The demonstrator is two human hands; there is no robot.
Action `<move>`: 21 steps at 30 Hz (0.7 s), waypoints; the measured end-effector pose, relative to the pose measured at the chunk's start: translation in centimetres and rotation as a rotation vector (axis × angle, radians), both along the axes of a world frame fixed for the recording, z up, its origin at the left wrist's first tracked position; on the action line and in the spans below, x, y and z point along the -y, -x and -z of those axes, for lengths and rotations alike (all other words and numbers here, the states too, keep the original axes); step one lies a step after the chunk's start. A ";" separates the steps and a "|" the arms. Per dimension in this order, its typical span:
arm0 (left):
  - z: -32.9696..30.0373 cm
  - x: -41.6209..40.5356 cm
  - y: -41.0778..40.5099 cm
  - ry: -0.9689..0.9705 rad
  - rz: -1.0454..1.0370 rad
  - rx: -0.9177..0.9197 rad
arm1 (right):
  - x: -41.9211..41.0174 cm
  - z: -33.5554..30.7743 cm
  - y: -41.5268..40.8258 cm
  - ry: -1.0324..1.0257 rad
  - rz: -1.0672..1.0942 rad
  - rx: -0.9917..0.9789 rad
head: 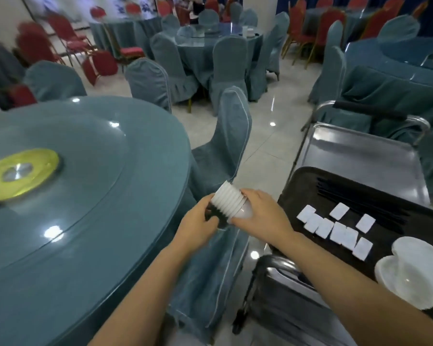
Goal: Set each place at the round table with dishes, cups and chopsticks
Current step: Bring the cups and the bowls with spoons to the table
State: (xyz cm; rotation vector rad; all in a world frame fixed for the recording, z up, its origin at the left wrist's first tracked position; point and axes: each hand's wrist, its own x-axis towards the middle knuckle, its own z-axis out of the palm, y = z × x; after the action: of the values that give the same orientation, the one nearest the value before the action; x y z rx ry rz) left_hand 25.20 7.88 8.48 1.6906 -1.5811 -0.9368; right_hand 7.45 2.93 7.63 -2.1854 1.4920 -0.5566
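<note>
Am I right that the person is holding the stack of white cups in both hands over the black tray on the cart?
Not quite: in the head view both hands, left hand and right hand, hold the stack of white cups beside the black tray, over a covered chair.

Two bare forearms are showing from the lower edge of the head view, and no sleeve is covering either of them as far up as the frame reaches. The left hand (198, 221) is wearing no glove, ring or watch that can be seen, and its wrist is showing bare. The right hand (263, 216) is likewise showing no glove or jewellery, and its wrist is bare too. The fingernails are appearing too blurred to describe. No other part of the person is showing.
</note>
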 end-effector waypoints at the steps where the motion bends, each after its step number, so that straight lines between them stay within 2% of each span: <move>1: 0.0 -0.6 -1.8 -0.009 -0.025 -0.019 | -0.3 0.0 -2.0 -0.009 -0.009 -0.004; 6: 0.2 -4.3 -11.8 -0.005 -0.183 -0.091 | -2.3 0.0 -13.6 -0.020 -0.097 0.029; 14: 0.8 -11.3 -25.8 -0.002 -0.396 0.036 | -5.8 0.5 -28.9 -0.043 -0.342 0.000; 21: 2.4 -14.9 -34.1 -0.057 -0.532 0.034 | -6.5 1.6 -39.2 -0.069 -0.501 -0.058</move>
State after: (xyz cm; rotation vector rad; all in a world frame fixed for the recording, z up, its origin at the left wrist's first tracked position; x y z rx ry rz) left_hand 59.32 22.74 6.05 2.0309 -1.0399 -0.6822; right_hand 46.60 9.43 6.04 -2.4109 0.9128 -0.2680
